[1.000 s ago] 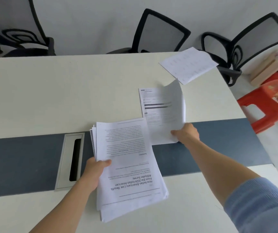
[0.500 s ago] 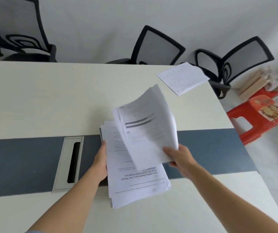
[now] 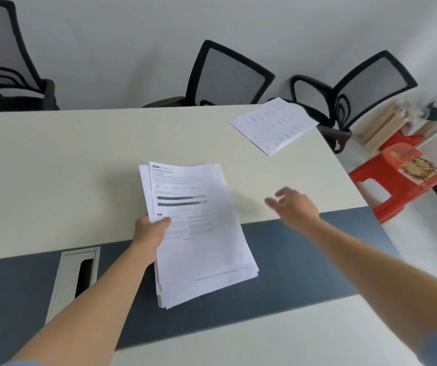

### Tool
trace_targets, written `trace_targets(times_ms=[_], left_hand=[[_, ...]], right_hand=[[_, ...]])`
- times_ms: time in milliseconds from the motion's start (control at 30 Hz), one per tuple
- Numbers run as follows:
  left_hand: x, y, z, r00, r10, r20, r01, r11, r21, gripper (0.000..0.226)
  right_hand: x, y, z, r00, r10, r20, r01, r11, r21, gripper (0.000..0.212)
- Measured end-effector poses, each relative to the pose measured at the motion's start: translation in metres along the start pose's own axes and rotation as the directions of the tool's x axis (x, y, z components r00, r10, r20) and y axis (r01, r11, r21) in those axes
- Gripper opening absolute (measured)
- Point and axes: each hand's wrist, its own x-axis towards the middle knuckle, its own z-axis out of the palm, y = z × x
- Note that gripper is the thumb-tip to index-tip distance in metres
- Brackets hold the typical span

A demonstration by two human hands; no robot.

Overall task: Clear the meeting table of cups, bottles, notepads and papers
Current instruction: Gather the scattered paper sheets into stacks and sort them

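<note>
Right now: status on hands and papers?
Left hand grips paper stack. Right hand open, empty, held out toward loose sheet at far corner. Nothing between them.

- Left hand [image 3: 150, 232] grips a paper stack [image 3: 196, 231] above the table [image 3: 53, 167].
- Right hand [image 3: 295, 207], fingers relaxed, reaches toward a far-right sheet [image 3: 274, 125].

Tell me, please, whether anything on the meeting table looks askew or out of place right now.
One loose sheet lies skewed at the table's far right corner, overhanging the edge. The stack gripped by the left hand is slightly fanned, not squared.
</note>
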Motion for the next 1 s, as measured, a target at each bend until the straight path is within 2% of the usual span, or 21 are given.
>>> trace_targets(times_ms=[133,267,333,433,567,767,1000], left_hand=[[0.031,0.002,0.003,0.997,0.076,-0.019,-0.075,0.996,0.039,0.015],[0.039,-0.005,0.002,0.990,0.137,-0.022,-0.136,0.990,0.039,0.014],[0.044,-0.008,0.003,0.986,0.159,-0.043,-0.157,0.986,0.049,0.016],[0.046,-0.009,0.004,0.985,0.167,-0.053,-0.164,0.985,0.054,0.019],[0.042,-0.006,0.005,0.987,0.147,-0.065,-0.143,0.988,0.055,0.016],[0.031,0.001,0.004,0.993,0.096,-0.063,-0.094,0.995,0.029,0.016],[-0.008,-0.007,0.003,0.998,0.016,-0.068,-0.015,1.000,0.017,0.025]], right_hand=[[0.101,-0.016,-0.009,0.995,-0.097,-0.026,0.094,0.989,-0.111,0.069],[0.177,-0.032,0.003,0.993,-0.117,-0.014,0.112,0.975,-0.190,0.086],[0.207,-0.035,0.021,0.995,-0.092,0.031,0.097,0.968,-0.233,0.088],[0.220,-0.035,0.035,0.997,-0.068,0.025,0.072,0.940,-0.334,0.083],[0.191,-0.017,0.030,0.980,-0.184,0.075,0.198,0.913,-0.358,0.079],[0.090,0.046,0.039,0.941,-0.310,0.139,0.338,0.891,-0.304,0.068],[-0.048,0.146,0.036,0.910,-0.359,0.209,0.408,0.865,-0.290,0.057]])
